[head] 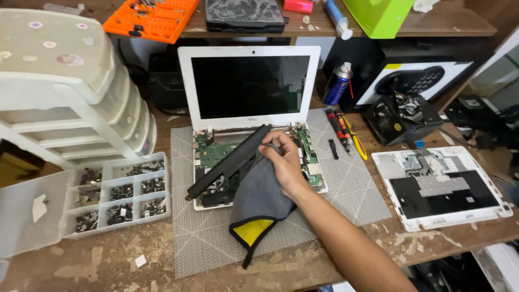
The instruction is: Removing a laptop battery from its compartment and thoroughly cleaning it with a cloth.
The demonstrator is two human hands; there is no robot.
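A clear plastic compartment tray [116,197] sits at the near left of the table [162,254]; its square cells hold small dark screws and metal parts, and its lid lies open to the left. Behind it stands a cream plastic drawer unit [70,92] with rounded drawer fronts. An orange tool holder [151,19] rests on the far shelf.

A white laptop [248,86] stands open at the centre on a grey woven mat [205,238]. Its screen is dark, and its base is uncovered, exposing a green circuit board [208,148]. A long black bar-shaped battery [230,161] lies diagonally across the base, its far end raised toward the hinge.

The right hand [284,165] enters from the near right. Its grip is closed on the far end of the battery through a grey microfibre cloth [259,200] with a yellow patch and black edging; the fingers curl over the bar and the cloth hangs toward the near side, draped over the base. The battery extends left and near from the grip. The left hand is out of view.

To the right lie screwdrivers [340,127], a blue spray can [338,84], a black fan housing [403,116] and a detached white keyboard cover [440,186], underside up.
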